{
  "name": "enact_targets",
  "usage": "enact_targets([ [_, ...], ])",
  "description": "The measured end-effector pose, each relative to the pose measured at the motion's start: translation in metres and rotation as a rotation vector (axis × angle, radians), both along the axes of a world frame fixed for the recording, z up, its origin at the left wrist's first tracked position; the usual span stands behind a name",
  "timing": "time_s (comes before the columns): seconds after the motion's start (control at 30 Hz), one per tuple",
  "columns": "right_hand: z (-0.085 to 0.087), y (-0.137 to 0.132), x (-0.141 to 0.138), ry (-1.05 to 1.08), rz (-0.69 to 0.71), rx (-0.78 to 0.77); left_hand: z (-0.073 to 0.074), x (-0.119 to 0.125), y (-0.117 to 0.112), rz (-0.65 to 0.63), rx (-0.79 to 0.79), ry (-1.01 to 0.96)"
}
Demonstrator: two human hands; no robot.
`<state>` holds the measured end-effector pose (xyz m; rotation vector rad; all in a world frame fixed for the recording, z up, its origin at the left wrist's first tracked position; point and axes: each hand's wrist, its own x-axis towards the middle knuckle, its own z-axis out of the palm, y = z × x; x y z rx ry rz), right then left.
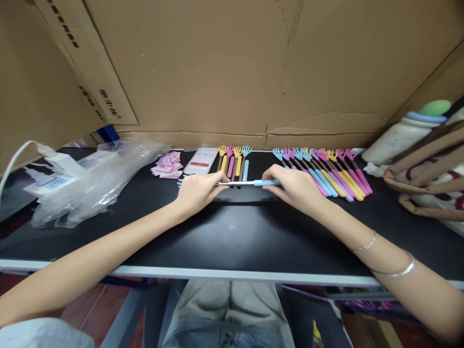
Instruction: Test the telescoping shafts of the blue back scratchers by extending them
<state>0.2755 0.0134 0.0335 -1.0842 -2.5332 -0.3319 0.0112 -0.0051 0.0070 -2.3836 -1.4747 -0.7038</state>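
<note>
Two hands meet low over the black table (232,241). The left hand (197,191) is closed around the claw end of a blue back scratcher (246,182), and the right hand (293,186) is closed on its handle. It lies level between them. Behind are a short row of scratchers (234,162), a longer row (326,174) at the right and a phone (201,161) at the left.

Phone (200,161): screen figures too small to read. Blue scratcher (266,182), before phone: partly hidden inside left hand (197,191), right hand (295,186). Bag (424,183), far right of phone: cropped.
</note>
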Motion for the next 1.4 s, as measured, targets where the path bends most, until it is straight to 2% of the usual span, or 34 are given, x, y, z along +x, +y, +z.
enact_targets([
  [0.1,-0.001,0.001,0.002,0.01,0.002,-0.039,0.0,0.0,-0.001,0.002,-0.012,0.003],
  [0.23,0.0,0.002,0.003,0.095,-0.013,-0.194,0.001,-0.001,-0.002,0.007,-0.024,0.032],
  [0.3,-0.001,0.004,0.003,0.157,0.012,-0.33,0.001,-0.001,-0.002,0.007,-0.028,0.048],
  [0.5,-0.004,0.01,0.007,0.4,0.194,-0.888,-0.001,0.0,-0.003,-0.017,0.019,0.104],
  [0.6,-0.005,0.012,0.009,0.435,0.187,-1.04,-0.001,0.001,-0.004,-0.04,0.037,0.117],
  [0.67,-0.005,0.011,0.008,0.424,0.178,-1.01,0.0,0.001,-0.004,-0.044,0.033,0.109],
  [0.7,-0.005,0.011,0.008,0.405,0.166,-0.945,0.0,0.001,-0.004,-0.039,0.027,0.103],
  [0.77,-0.004,0.008,0.005,0.324,0.099,-0.714,0.001,0.001,-0.003,-0.018,0.012,0.088],
  [0.87,-0.002,0.003,0.001,0.134,-0.054,-0.283,0.0,0.001,-0.001,0.018,-0.017,0.054],
  [0.97,0.0,-0.001,-0.001,0.015,-0.106,-0.059,0.001,0.001,0.0,0.033,-0.034,0.009],
  [1.13,-0.001,-0.001,0.0,-0.011,-0.09,0.011,0.001,0.001,0.0,0.016,-0.036,-0.019],
  [1.3,-0.003,0.0,0.002,-0.042,-0.064,-0.041,0.0,-0.001,0.001,0.009,-0.034,-0.01],
  [1.4,-0.003,0.0,0.002,-0.057,-0.058,-0.131,0.001,-0.001,0.0,0.014,-0.025,0.02],
])
